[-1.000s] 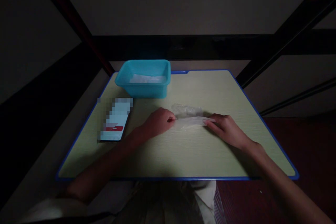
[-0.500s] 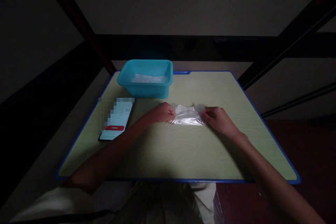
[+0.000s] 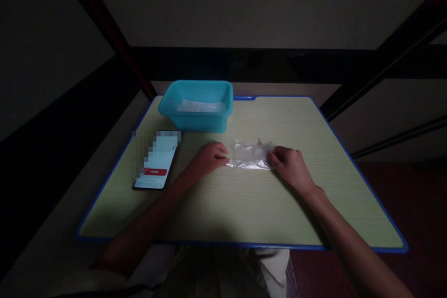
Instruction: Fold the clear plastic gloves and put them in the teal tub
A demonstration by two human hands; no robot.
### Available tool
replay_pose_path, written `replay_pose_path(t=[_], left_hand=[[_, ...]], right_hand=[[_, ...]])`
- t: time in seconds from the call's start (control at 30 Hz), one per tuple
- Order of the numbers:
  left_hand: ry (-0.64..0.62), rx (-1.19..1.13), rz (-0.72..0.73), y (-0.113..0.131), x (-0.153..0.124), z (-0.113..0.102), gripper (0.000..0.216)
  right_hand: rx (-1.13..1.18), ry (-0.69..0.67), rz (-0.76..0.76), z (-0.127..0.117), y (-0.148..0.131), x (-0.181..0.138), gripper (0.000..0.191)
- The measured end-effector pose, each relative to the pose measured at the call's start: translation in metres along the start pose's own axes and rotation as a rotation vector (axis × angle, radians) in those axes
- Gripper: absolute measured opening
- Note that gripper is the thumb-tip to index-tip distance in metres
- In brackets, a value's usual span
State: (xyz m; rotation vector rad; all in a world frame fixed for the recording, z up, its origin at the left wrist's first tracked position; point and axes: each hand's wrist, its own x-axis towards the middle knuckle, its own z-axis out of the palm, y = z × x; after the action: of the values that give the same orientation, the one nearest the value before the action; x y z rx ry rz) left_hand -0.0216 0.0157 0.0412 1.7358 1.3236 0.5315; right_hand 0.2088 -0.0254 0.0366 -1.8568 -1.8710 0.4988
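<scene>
A small clear plastic bag lies crumpled on the pale green table, a little beyond its middle. My left hand pinches the bag's near left corner with its fingers closed. My right hand pinches the bag's right end, fingers curled. Both hands rest low on the tabletop, one at either end of the bag.
A turquoise plastic tub with more clear plastic inside stands at the back left of the table. A phone with a lit screen lies at the left. The table has a blue rim and dark bars stand behind it.
The bag was pulled into a narrow strip between my hands; now it is folded over into a shorter, wider bundle. Both hands have moved slightly away from me and closer together.
</scene>
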Motion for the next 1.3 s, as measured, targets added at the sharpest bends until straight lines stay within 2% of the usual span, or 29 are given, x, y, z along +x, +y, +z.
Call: replay_pose_path(t=[0.3, 0.83, 0.93, 1.03, 1.3], left_hand=[[0.078, 0.005, 0.016, -0.001, -0.007, 0.006, 0.005], [0.067, -0.007, -0.024, -0.001, -0.01, 0.009, 0.049], [0.068, 0.005, -0.026, -0.001, -0.01, 0.009, 0.054], [0.058, 0.014, -0.023, -0.001, -0.01, 0.008, 0.056], [0.035, -0.065, -0.017, -0.005, -0.01, 0.006, 0.052]], right_hand=[[-0.038, 0.056, 0.019, 0.004, -0.001, -0.002, 0.023], [-0.143, 0.107, 0.057, 0.007, -0.005, -0.004, 0.021], [-0.123, 0.111, 0.064, 0.008, -0.004, -0.005, 0.019], [-0.08, 0.132, 0.071, 0.008, -0.003, -0.006, 0.026], [0.14, 0.171, 0.047, 0.002, 0.005, -0.006, 0.033]])
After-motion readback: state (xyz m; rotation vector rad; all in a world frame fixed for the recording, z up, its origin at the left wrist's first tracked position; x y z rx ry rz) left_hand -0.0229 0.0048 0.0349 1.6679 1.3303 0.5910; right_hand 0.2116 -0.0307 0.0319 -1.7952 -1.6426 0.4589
